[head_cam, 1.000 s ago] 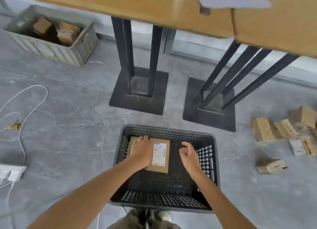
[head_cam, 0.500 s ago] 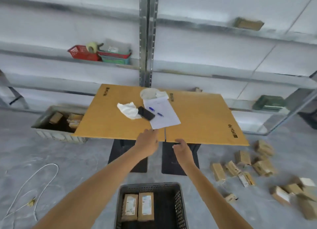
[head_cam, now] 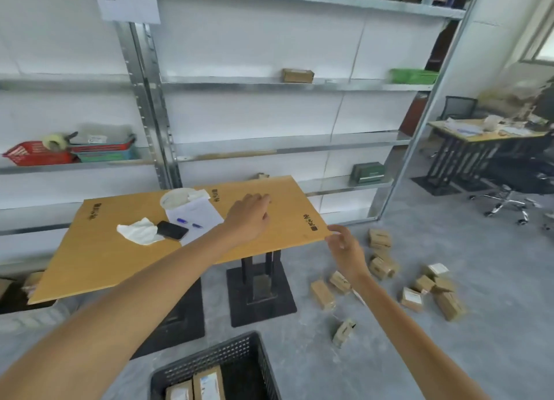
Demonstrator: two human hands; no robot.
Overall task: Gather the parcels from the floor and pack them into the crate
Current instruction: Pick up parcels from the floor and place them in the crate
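Left hand (head_cam: pixel 248 217), right hand (head_cam: pixel 344 246): seemingly empty

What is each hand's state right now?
Left hand: open, empty, over the orange wooden tabletop.
Right hand: open, empty, by the tabletop's corner.

Wood, plastic, metal and card are showing here.
The table top (head_cam: pixel 90 264) is looking like smooth, matt wood, sitting on a dark metal stand (head_cam: pixel 269 309). The crate (head_cam: pixel 227 357) is showing black plastic full of little holes. The parcels (head_cam: pixel 322 294) are looking like dull brown card with white paper labels. The shelves (head_cam: pixel 284 143) are shining like grey metal. The floor (head_cam: pixel 494 339) is looking grey and matt.
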